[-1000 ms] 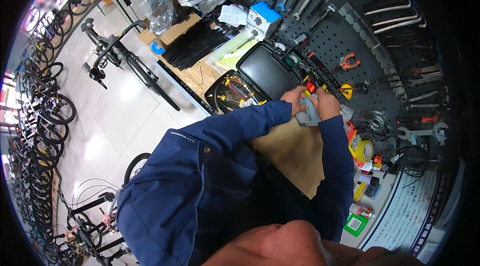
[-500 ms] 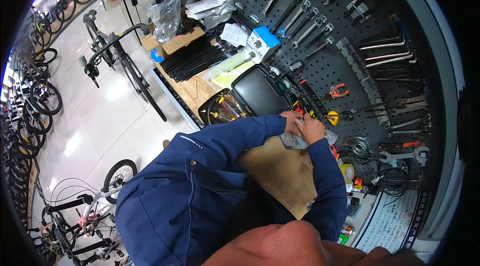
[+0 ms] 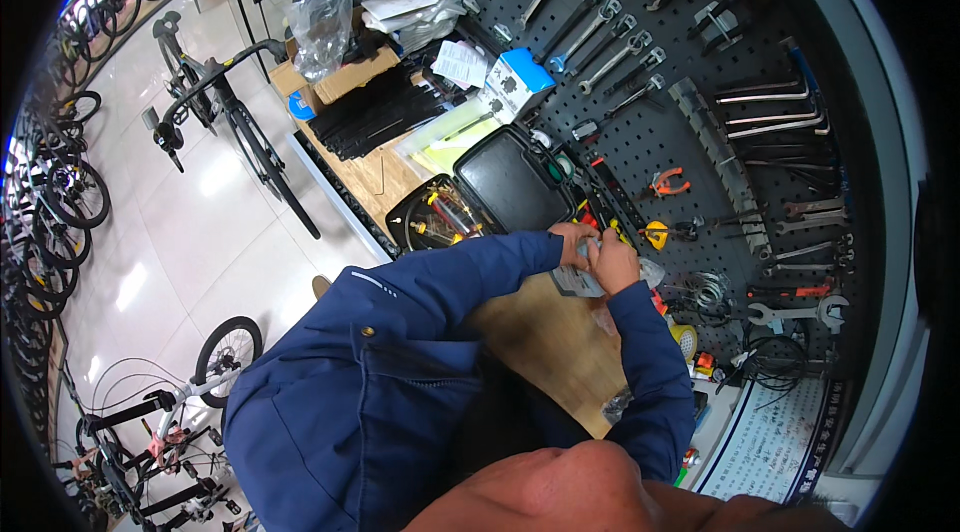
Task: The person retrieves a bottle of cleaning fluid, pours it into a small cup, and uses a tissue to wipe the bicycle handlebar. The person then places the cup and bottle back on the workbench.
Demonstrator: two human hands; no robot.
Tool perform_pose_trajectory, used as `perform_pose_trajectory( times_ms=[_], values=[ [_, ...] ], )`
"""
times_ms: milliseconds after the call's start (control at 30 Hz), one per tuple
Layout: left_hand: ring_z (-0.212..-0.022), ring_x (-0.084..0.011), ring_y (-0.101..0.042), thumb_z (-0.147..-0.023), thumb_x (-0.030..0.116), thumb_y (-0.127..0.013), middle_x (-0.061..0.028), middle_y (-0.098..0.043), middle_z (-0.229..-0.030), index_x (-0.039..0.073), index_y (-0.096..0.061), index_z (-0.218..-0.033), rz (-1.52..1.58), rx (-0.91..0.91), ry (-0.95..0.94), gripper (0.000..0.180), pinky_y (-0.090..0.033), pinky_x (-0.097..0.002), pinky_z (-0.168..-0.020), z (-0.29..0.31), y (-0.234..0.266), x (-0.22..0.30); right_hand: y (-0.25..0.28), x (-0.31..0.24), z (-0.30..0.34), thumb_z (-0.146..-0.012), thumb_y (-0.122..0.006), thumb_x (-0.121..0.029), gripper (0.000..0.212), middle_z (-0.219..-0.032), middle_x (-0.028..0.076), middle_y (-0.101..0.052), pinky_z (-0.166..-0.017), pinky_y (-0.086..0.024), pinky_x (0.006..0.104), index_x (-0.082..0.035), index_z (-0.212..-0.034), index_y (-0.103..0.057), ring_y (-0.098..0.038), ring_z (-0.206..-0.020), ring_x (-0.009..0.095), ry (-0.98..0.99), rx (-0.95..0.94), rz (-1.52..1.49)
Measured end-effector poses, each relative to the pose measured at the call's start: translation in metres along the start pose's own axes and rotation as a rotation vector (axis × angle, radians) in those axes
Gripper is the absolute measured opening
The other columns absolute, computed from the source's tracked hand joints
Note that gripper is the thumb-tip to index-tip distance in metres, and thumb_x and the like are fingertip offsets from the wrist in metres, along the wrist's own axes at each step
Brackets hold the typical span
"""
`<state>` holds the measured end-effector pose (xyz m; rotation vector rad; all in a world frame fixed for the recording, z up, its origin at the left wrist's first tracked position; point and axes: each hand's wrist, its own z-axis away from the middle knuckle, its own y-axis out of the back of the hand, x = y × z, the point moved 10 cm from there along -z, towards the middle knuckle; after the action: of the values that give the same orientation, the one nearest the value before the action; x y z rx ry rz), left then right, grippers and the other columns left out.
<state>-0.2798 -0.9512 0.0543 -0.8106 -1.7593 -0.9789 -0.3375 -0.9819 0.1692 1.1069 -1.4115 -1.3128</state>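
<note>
My left hand (image 3: pixel 572 244) and my right hand (image 3: pixel 616 262) meet over the workbench, fingers bent and closed together. Between them shows a bit of something pale, mostly covered by the fingers. Just below the hands is a greyish, see-through plastic package (image 3: pixel 574 282); whether my fingers grip it is unclear. Beyond my left hand lies an open black case, its lid (image 3: pixel 515 179) raised and a red-and-yellow tool (image 3: pixel 455 215) in its tray. A yellow tape measure-like item (image 3: pixel 656 235) sits beside my right hand.
A pegboard (image 3: pixel 690 157) with wrenches, hex keys and orange-handled pliers (image 3: pixel 668 183) rises on the right. Black strips (image 3: pixel 370 117), a cardboard box (image 3: pixel 355 78) and a blue-white box (image 3: pixel 517 84) crowd the bench's far end. A bicycle (image 3: pixel 235 122) stands on the floor at left.
The whole view has shifted slightly to the left. My hands stay together at the same spot, with only small finger movements.
</note>
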Motion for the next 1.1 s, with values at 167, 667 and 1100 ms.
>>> perform_pose_trajectory(
  times_ms=[167,667,1100],
  values=[
    [-0.12,-0.0367,-0.068,-0.068,0.04,-0.097,-0.021,-0.071,-0.128,0.005,-0.063,-0.139,0.016,0.053,-0.059,0.086,-0.053,-0.0427,-0.103,-0.001,-0.001,-0.004,0.015,-0.016,-0.008,-0.093,-0.071,-0.045,0.043,-0.089,0.02,-0.07,-0.077,-0.058,0.0499,-0.003,-0.102,-0.064,-0.07,-0.086,0.04,0.258,-0.058,0.131],
    [-0.123,-0.0367,-0.066,-0.069,0.041,-0.096,-0.0222,-0.069,-0.132,0.006,-0.063,-0.139,0.15,-0.039,-0.009,0.086,-0.052,-0.0401,-0.104,0.005,0.001,0.006,-0.017,0.017,-0.019,-0.096,-0.061,-0.054,0.053,-0.085,0.021,-0.074,-0.07,-0.059,0.0451,-0.004,-0.088,-0.078,-0.075,-0.083,0.035,-0.005,-0.22,0.261],
    [-0.123,-0.0386,-0.065,-0.069,0.041,-0.095,-0.0232,-0.069,-0.13,0.004,-0.061,-0.14,0.12,0.051,-0.028,0.087,-0.051,-0.0419,-0.106,0.01,0.002,0.009,-0.014,-0.003,-0.022,-0.097,-0.059,-0.041,0.043,-0.079,0.02,-0.072,-0.069,-0.057,0.046,-0.006,-0.077,-0.074,-0.072,-0.077,0.035,0.23,-0.146,0.253]
  ],
)
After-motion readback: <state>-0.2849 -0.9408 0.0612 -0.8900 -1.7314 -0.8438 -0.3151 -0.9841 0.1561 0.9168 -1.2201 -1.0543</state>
